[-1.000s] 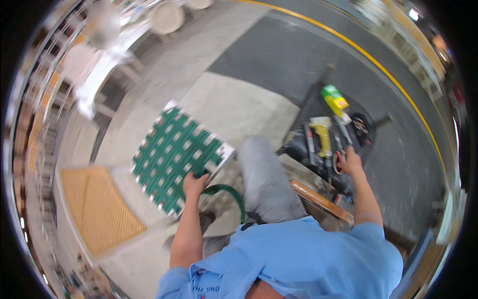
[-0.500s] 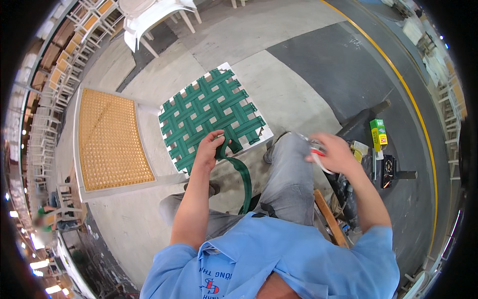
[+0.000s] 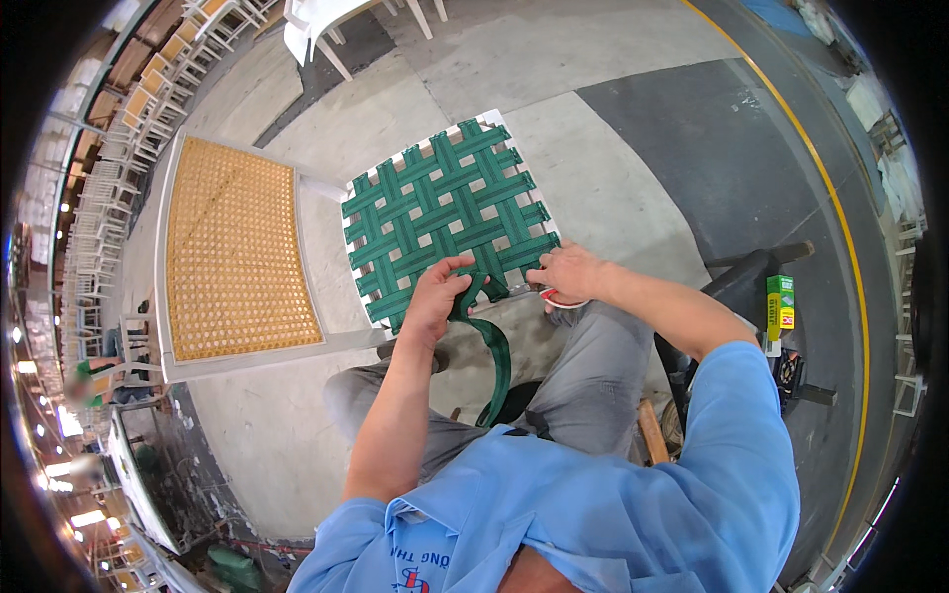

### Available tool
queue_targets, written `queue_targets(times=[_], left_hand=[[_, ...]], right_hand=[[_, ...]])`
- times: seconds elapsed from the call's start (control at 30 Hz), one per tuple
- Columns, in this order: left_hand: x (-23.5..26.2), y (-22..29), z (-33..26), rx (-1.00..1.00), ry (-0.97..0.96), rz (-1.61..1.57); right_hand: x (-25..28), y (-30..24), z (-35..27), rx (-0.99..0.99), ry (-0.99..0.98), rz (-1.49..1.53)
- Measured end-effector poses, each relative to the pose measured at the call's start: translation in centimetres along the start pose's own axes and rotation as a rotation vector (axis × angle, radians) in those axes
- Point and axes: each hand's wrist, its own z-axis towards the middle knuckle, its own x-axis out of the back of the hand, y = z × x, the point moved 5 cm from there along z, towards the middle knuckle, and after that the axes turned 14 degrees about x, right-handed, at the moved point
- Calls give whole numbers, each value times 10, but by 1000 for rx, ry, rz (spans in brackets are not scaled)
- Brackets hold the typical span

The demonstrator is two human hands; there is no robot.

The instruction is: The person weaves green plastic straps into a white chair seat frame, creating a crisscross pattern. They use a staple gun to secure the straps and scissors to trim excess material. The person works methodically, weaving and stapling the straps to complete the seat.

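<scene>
- Left hand (image 3: 435, 299): fingers are pinching the green strap (image 3: 497, 361), its tail hanging toward the lap.
- Right hand (image 3: 568, 273): fingers are curling around a red-and-white-handled tool (image 3: 566, 300) at the near right corner of the seat (image 3: 445, 212).
- Seat: green-woven, white-framed, is lying before the knees.
- Cane back (image 3: 237, 252): is extending leftward.
- Box (image 3: 780, 301): green-yellow, is resting at right.
- Chairs (image 3: 156, 71): are standing far left.
</scene>
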Motion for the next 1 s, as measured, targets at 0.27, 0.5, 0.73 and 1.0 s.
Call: queue_targets(times=[0.27,0.5,0.73,1.0], left_hand=[[-5,-5,-14,43,-11,17],[18,-20,-49,-209,-9,-9],[14,-155,-28,413,-28,-247],[-20,-154,57,328,-37,-667]], right_hand=[[-8,-9,15,96,32,-35],[25,-22,-52,-312,441,192],[-20,-104,-302,-1280,834,205],[-114,-201,-433,-1682,704,154]])
